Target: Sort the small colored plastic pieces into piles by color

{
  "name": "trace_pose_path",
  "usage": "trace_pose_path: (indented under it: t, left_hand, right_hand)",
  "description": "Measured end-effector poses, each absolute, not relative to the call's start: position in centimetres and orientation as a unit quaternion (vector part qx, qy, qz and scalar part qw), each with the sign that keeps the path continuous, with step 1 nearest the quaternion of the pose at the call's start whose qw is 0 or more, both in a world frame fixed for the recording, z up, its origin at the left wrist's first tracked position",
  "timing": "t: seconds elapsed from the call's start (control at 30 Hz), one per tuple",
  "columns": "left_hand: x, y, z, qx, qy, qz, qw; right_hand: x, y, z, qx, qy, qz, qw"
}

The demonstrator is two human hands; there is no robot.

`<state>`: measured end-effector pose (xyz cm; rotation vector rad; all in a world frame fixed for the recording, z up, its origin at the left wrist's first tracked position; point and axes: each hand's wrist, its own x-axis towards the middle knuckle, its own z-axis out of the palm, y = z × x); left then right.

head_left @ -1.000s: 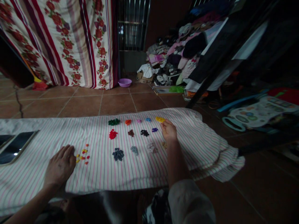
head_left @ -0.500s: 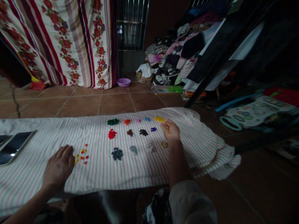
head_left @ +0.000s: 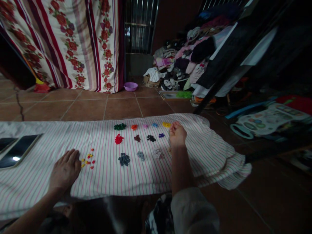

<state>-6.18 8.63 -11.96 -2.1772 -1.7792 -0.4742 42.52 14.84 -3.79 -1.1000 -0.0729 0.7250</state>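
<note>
My left hand (head_left: pixel 65 170) lies flat on the striped cloth, fingers stretched out and palm down. Close to its fingertips are loose yellow, orange and red pieces (head_left: pixel 89 156). My right hand (head_left: pixel 177 134) is curled with its fingertips together, just right of a small yellow pile (head_left: pixel 166 124); anything inside the fingers is hidden. Other small piles sorted by colour sit in rows: dark green (head_left: pixel 120 126), orange (head_left: pixel 134 127), red (head_left: pixel 119 139), brown (head_left: pixel 137 138), black (head_left: pixel 151 138), dark grey (head_left: pixel 124 159) and pale grey (head_left: pixel 158 153). My right wrist mostly covers a tan pile.
The striped cloth (head_left: pixel 104 182) covers a long surface. Two dark-screened devices, one a tablet (head_left: pixel 19 151), lie at its left. Beyond stand a purple basin (head_left: pixel 130 86), a floral curtain (head_left: pixel 85 45) and heaped clothes (head_left: pixel 182 58). A toy panel (head_left: pixel 270 117) is at right.
My right hand has shifted slightly off the yellow pile, its fingers now more curled, and its wrist covers more of the tan pile. My left hand stays flat. The view has shifted slightly.
</note>
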Motion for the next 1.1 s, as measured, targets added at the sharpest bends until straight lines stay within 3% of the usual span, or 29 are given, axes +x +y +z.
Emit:
trace_pose_path:
  t: [0.23,0.37,0.5,0.7,1.1]
  left_hand:
    - [-5.2,8.3,-10.9,-0.741,-0.641,-0.154,0.129]
    - [-4.9,8.2,-10.7,-0.733,-0.652,-0.147,0.125]
    - [-4.8,8.2,-10.7,-0.729,-0.657,-0.155,0.118]
    - [-4.5,8.1,-10.4,-0.725,-0.663,-0.152,0.108]
    - [-4.5,8.2,-10.6,-0.720,-0.664,-0.172,0.107]
  right_hand:
    - [30.1,18.0,-3.3,-0.469,-0.255,0.457,0.712]
    - [21.8,16.5,-4.0,-0.492,-0.481,0.480,0.543]
    - [16.1,13.4,-4.6,-0.495,-0.710,0.362,0.347]
    - [12.8,11.2,-5.4,-0.510,-0.809,0.254,0.145]
    - [12.0,11.8,-5.8,-0.518,-0.815,0.236,0.108]
